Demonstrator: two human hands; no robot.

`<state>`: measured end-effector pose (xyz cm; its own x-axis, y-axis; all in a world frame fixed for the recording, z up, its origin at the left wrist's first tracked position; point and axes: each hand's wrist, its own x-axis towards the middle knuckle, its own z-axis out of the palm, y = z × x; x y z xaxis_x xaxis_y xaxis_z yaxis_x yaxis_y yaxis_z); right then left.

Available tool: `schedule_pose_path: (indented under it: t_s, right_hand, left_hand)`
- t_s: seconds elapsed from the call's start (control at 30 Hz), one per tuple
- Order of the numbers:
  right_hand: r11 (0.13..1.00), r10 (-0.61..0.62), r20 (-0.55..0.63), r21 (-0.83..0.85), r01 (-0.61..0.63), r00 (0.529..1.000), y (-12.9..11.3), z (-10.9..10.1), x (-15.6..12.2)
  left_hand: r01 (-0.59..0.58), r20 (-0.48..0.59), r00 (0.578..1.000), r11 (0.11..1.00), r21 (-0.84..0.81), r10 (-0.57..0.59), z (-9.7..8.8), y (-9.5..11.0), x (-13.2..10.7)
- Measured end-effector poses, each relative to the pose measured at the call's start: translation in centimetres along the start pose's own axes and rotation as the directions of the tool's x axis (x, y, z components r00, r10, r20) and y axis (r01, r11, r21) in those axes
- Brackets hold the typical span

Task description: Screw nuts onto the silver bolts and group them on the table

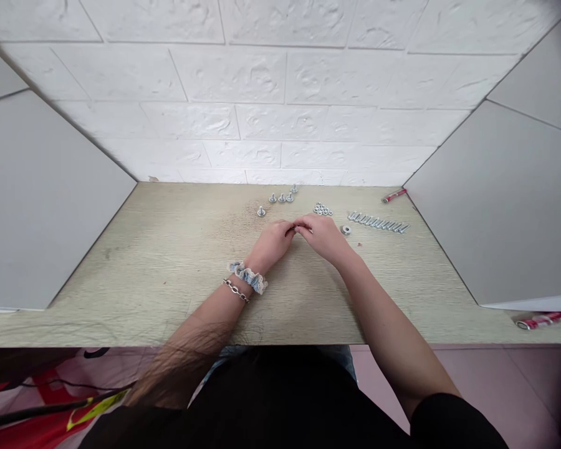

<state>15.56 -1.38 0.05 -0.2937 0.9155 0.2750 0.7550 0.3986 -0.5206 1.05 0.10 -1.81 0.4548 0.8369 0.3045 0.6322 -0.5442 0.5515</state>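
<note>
My left hand and my right hand meet fingertip to fingertip just above the table, both closed in a pinch. Whatever sits between the fingers is too small and covered to name. Behind my left hand, several bolts with washers stand head down, the nearest being a bolt on its own. Just beyond my right hand lies a cluster of nuts. To its right is a stack of washers, and past that a slanting row of loose bolts.
The wooden table runs back to a white brick-pattern wall. Grey panels stand at the left and right. A red tube lies at the back right, and a red can-like cylinder rests near the front right edge.
</note>
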Motion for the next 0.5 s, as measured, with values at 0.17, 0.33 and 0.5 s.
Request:
schedule_pose_path:
  t_s: [0.17,0.33,0.5]
  right_hand:
    - [1.0,-0.025,-0.018,0.0,0.025,1.0,-0.01,0.08,-0.04]
    - [0.999,-0.047,-0.02,0.018,0.048,0.999,0.16,0.22,-0.07]
    - [0.999,-0.045,0.0,-0.003,0.045,0.999,0.16,0.24,-0.05]
  left_hand:
    - [-0.007,0.001,1.0,1.0,0.001,0.007,0.07,-0.17,-0.01]
    - [-0.012,0.004,1.0,1.0,-0.003,0.012,0.13,-0.24,0.08]
    - [0.01,0.018,1.0,1.0,0.011,-0.01,0.0,-0.01,0.18]
